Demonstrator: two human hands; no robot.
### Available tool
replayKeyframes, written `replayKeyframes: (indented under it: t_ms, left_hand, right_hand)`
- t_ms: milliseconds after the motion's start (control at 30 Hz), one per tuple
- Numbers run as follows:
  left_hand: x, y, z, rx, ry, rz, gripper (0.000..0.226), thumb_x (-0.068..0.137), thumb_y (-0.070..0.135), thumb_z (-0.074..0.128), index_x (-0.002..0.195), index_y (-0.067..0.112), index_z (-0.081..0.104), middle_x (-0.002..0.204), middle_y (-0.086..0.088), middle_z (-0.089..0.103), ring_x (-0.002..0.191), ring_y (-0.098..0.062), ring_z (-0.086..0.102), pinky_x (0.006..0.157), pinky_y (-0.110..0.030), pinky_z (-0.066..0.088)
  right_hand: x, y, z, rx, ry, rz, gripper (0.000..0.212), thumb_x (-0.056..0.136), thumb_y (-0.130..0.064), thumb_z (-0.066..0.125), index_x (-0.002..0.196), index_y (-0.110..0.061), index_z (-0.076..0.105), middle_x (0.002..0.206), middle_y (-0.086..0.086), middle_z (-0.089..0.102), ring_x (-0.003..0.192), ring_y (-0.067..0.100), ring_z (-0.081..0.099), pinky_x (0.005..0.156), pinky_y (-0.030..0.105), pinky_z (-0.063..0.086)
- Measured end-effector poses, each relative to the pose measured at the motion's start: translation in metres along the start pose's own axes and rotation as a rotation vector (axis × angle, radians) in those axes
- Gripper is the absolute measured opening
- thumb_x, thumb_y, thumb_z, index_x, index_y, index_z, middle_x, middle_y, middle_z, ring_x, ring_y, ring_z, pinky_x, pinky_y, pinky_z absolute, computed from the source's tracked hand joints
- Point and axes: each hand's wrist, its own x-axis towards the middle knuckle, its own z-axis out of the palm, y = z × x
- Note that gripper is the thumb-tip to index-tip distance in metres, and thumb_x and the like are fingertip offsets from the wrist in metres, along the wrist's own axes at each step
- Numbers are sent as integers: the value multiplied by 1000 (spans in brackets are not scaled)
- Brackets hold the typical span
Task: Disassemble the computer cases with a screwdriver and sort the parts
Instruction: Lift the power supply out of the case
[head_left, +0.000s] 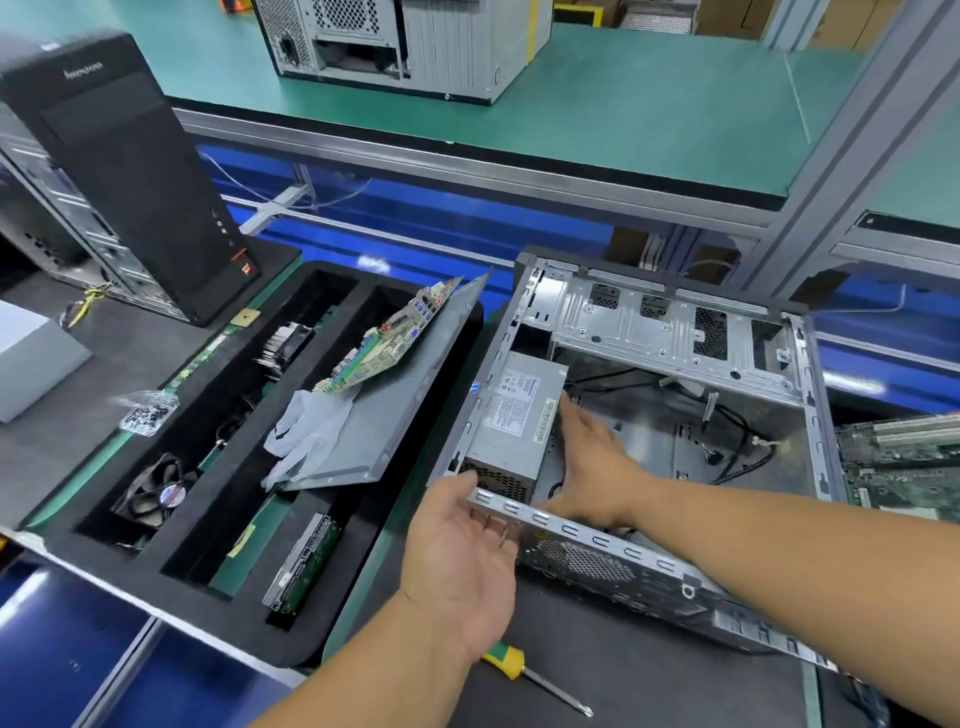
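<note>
Right hand (587, 452) reaches into the opened computer case (675, 332) with fingers straight, pressed flat against the inner side of the power supply (514, 421), which sits in the case's near left corner; the left hand (462, 545), palm up and fingers relaxed, supports the case's perforated rear rail (571, 530) from outside. I judge the power supply a dense, rigid steel box, heavy for its bulk, best taken by its two long flat sides, clear of the vent grille and trailing cables, while the screwdriver (524, 675) lies untouched on the mat.
</note>
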Motion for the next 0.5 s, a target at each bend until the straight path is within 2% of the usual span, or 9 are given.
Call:
replayKeyframes:
  t_ms: [33,100,167,267,400,500]
  left_hand:
    - [3,2,2,54,34,-16,45,75,29,74,114,7,72,104,-11,75,99,-27,66,105,-42,50]
    - [10,8,6,143,141,-39,34,84,29,79,109,6,74,95,-10,78,89,-26,68,101,-41,55]
    - [16,9,10,162,188,-47,33,87,27,81,109,4,75,93,-11,79,84,-26,71,92,-41,59]
    - [21,3,11,138,196,-34,40,84,25,85,114,1,73,104,-16,78,98,-35,75,95,-49,60]
    - [26,-3,8,88,188,-4,54,69,24,91,113,-1,72,100,-19,78,90,-37,77,94,-53,60]
    - [26,-6,6,79,168,28,67,56,30,92,113,1,71,95,-15,79,86,-33,78,95,-50,60]
  right_hand:
    - [1,-1,2,-40,36,4,169,37,-87,81,156,-37,-27,170,-1,10,157,22,7,125,54,15]
    - [3,1,4,-54,52,-17,169,36,-87,80,156,-36,-28,171,-1,12,157,22,10,125,54,13]
    - [4,1,5,14,37,-50,169,38,-84,84,156,-38,-26,170,-5,17,155,22,20,124,51,22]
    - [4,2,7,171,19,-92,163,39,-74,93,159,-41,-13,165,-14,24,150,15,31,121,47,34]
    - [5,5,8,261,37,-105,163,35,-71,96,160,-37,-3,161,-21,18,149,6,25,124,43,29]
    - [6,7,6,260,51,-105,165,33,-74,94,160,-34,-3,164,-13,22,149,9,27,123,42,30]
